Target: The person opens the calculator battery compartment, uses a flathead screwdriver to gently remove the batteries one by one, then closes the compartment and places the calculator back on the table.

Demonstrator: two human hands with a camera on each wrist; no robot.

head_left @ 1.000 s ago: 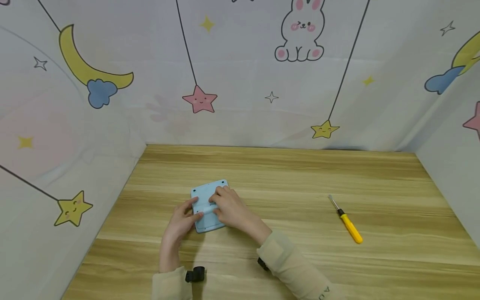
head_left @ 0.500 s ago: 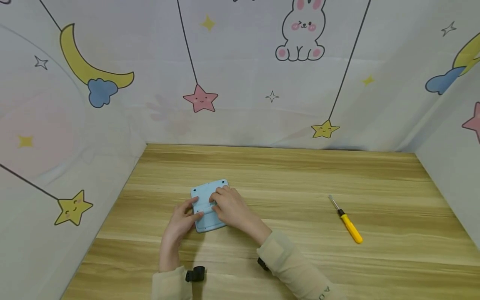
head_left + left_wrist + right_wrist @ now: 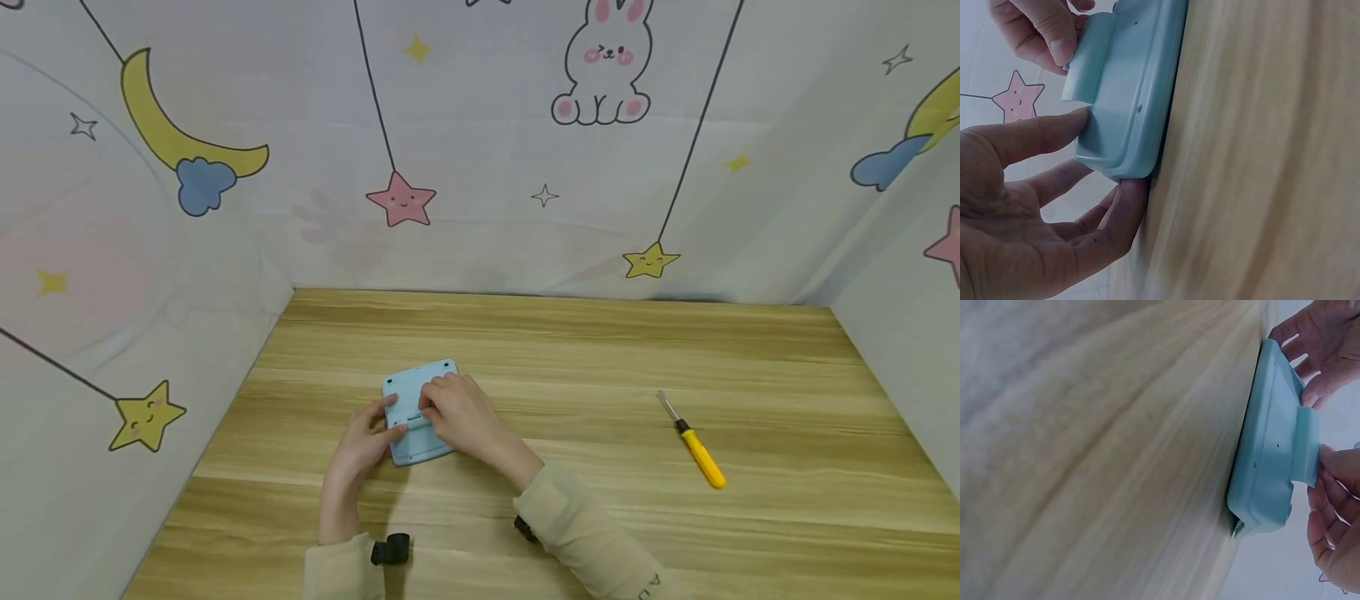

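Observation:
A light blue device, calculator-like [image 3: 408, 392], lies back side up on the wooden table, dark feet at its far corners. My left hand [image 3: 362, 442] holds its left edge, thumb on the back and fingers along the side, as the left wrist view shows. Tilted up from the back is a curved blue cover [image 3: 1090, 59]. My right hand [image 3: 465, 417] pinches this cover's edge between thumb and fingers; the same right hand [image 3: 1338, 506] appears beside the cover [image 3: 1305, 447] in the right wrist view. The inside of the opening is mostly hidden.
A screwdriver [image 3: 701, 457] with a yellow handle lies to the right on the wooden table [image 3: 570, 350]. White cloth walls [image 3: 480, 125] printed with stars, a moon and a rabbit stand behind and at both sides.
My right fingers have shifted slightly at the cover, and a narrow slot now shows on the device's back. My left hand and the screwdriver have stayed in place.

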